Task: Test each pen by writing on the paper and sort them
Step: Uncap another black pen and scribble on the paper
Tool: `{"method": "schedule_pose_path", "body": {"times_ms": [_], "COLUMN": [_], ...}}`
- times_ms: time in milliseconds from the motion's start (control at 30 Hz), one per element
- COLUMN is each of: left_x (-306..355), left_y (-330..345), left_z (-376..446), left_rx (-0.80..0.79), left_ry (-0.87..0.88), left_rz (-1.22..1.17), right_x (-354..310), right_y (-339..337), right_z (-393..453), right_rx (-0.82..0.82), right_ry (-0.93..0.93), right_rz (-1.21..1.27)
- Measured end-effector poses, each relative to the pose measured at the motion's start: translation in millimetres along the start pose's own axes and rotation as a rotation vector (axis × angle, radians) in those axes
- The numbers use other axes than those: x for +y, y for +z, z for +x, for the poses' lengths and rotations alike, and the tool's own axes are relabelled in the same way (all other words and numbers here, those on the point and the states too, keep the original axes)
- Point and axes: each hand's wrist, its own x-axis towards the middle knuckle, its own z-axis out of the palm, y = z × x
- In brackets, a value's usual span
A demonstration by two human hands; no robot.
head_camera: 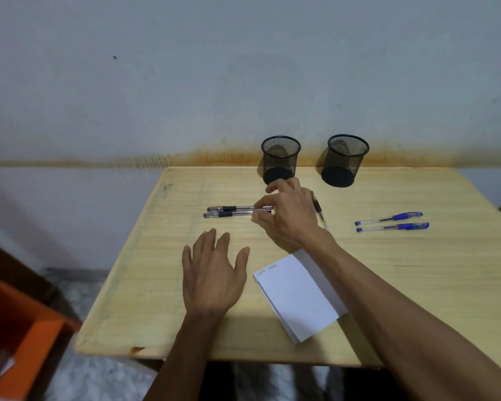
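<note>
Centrally, two clear-barrelled black pens (232, 211) are pinched at their ends by the right hand (289, 215) on the pale wooden bench (417, 270). Flat and open, the left hand (213, 274) is rested beside the white paper pad (300, 298); two blue pens (391, 222) are laid well apart to the right.

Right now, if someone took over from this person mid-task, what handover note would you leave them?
Left hand: open, flat, palm down over the table, holding nothing.
Right hand: fingertips closing on the two black pens lying side by side; not lifted yet.
A third black pen lies just behind that hand.
Two blue pens lie to the right.
Paper near the front edge has two short test scribbles.
Both mesh cups look empty, so no sorting shows yet.
Left: test remaining pens, sort all.
</note>
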Motion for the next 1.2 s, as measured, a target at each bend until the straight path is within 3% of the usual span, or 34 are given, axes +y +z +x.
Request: {"method": "schedule_pose_path", "body": {"times_ms": [567, 700, 767, 933, 1133, 1200], "left_x": [-1.6, 1.3, 2.4, 8.4, 62.1, 81.0], "left_y": [5.3, -3.8, -10.4, -16.8, -49.5, -56.1], "left_z": [1.3, -0.2, -1.5, -9.1, -33.9, -38.0], "left_rx": [0.055, 0.244, 0.354, 0.395, 0.224, 0.180], "left_ry": [-0.002, -0.057, -0.029, 0.220, 0.230, 0.275], "left_rz": [-0.034, -0.282, -0.293, -0.254, -0.654, -0.679], "right_x": [-4.7, -2.6, -0.3, 9.0, 19.8, 15.2], "right_y": [17.2, 5.1, -12.6, -70.9, -106.1, -103.6], "right_z": [2.1, -14.8, -27.3, -64.4, -105.8, -117.6], "right_rx": [-0.044, 0.010, 0.002, -0.143, 0.095, 0.096], "right_ry": [-0.065, -0.105, -0.133, -0.033, 0.287, 0.337], "right_rz": [-0.126, -0.130, -0.084, 0.433, 1.188, 1.251]}}
